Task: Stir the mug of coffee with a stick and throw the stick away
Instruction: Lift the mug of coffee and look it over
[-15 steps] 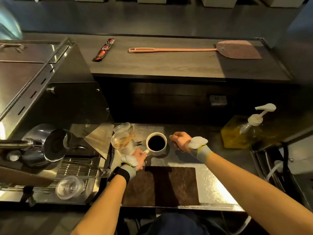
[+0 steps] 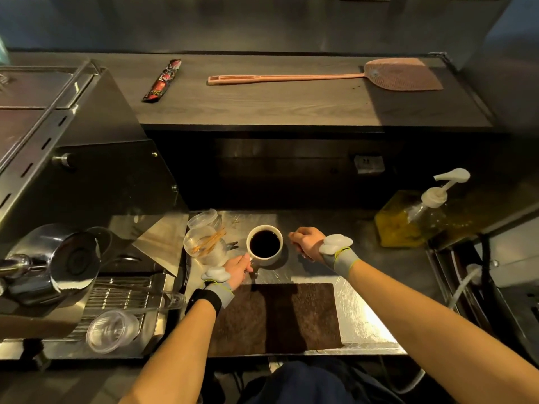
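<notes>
My left hand (image 2: 236, 271) sits just below centre of frame, fingers pinched on the handle side of the mug (image 2: 264, 244), which stands upright on the steel counter (image 2: 320, 228) at centre, full of dark coffee. My right hand (image 2: 306, 243) is just right of the mug, not touching it, fingers curled in loosely w/ nothing visibly held; can't tell if it's fully closed since I see mostly the back of it. Both wrists wear grey bands w/ white lumps on top; left also has a black strap. Hands are apart, mug between them. Just left of the mug, a clear plastic cup (image 2: 204, 246) holds the wooden stir sticks (image 2: 210, 243), leaning at a tilt; a clear lid (image 2: 202, 218) lies just behind it. Below the hands, a dark brown mat (image 2: 274, 319) lies flat on the counter. Lower left: espresso machine's drip grate (image 2: 122, 295) w/ another clear cup (image 2: 110, 330) on its side, plus a shiny metal pitcher (image 2: 70, 260) above it. Right of frame: pump bottle (image 2: 408, 220) w/ yellow liquid, white pump head. Upper part of frame: dark wood shelf (image 2: 277, 103) carrying a pink fly swatter (image 2: 335, 75) at upper right and a red-black sachet (image 2: 163, 81) at upper left.
</notes>
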`<state>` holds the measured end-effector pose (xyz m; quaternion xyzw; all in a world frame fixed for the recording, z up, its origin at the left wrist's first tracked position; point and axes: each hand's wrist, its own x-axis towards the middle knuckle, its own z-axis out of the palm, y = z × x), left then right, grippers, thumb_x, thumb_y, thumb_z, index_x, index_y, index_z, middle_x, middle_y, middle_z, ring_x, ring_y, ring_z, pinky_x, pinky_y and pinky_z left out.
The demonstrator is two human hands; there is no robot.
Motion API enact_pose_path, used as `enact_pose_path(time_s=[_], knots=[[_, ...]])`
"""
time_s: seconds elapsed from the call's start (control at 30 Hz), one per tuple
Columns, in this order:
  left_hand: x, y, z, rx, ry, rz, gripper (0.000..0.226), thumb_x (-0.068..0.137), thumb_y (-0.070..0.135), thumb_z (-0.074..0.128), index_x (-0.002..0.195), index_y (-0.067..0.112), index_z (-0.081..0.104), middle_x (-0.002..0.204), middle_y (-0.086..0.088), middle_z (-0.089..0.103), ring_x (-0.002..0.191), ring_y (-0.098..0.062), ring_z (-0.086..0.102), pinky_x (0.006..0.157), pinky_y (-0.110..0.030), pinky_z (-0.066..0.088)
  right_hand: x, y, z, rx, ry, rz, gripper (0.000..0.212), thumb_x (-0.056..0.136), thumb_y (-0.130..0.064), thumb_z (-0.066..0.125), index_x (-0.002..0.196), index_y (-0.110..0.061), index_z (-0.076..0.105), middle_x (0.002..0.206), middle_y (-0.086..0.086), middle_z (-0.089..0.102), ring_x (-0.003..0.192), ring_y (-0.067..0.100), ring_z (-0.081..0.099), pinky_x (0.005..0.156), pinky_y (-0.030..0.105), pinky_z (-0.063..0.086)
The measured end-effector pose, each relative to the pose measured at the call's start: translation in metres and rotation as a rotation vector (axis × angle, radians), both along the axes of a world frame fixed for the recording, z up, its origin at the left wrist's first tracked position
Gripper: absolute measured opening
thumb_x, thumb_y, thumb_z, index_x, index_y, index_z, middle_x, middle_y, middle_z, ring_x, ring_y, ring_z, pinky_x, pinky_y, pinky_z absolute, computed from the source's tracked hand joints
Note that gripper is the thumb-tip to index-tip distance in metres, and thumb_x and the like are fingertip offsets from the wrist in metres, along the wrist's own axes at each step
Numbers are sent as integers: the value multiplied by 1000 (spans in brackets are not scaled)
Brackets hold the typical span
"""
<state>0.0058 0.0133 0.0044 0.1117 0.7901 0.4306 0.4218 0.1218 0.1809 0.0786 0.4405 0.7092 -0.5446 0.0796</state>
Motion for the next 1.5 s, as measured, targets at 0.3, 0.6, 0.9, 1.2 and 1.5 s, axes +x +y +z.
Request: enact_pose_path(time_s=[0.3, 0.6, 0.9, 1.2, 1.5], knots=[[15, 22, 19, 27, 63, -83, 45, 94, 30, 38, 54, 22, 56, 65, 2, 60, 60, -13, 45, 75, -29, 34, 25, 32, 6, 15, 42, -224, 37, 100, -22, 47, 63, -17, 47, 54, 3, 41, 33, 11, 37, 26, 8, 20], [51, 104, 72, 135, 172, -377, 37, 96, 28, 32, 97, 8, 63, 69, -1, 56, 64, -13, 45, 62, -25, 35, 97, 100, 57, 67, 164, -465, 36, 100, -25, 46, 65, -17, 48, 53, 3, 43, 21, 2, 31, 29, 5, 22], [83, 186, 127, 206, 406, -572, 42, 96, 29, 30, 67, 10, 54, 65, 0, 46, 67, -18, 42, 71, -29, 26, 153, 157, 112, 80, 177, -736, 50, 96, -52, 41, 63, -16, 53, 53, 2, 47, 39, 14, 38, 40, 18, 28], [113, 231, 147, 157, 242, -549, 42, 94, 33, 37, 64, 11, 57, 60, 0, 52, 60, -14, 45, 57, -22, 30, 157, 178, 113, 157, 97, -732, 57, 94, -58, 38, 57, -16, 48, 55, 3, 48, 43, 17, 40, 42, 24, 31], [121, 232, 132, 329, 301, -495, 47, 93, 35, 37, 53, 22, 58, 56, 6, 59, 54, -7, 49, 57, -21, 38, 153, 177, 96, 4, 183, -796, 61, 87, -68, 37, 53, -18, 39, 52, 1, 35, 41, 15, 25, 42, 23, 21]])
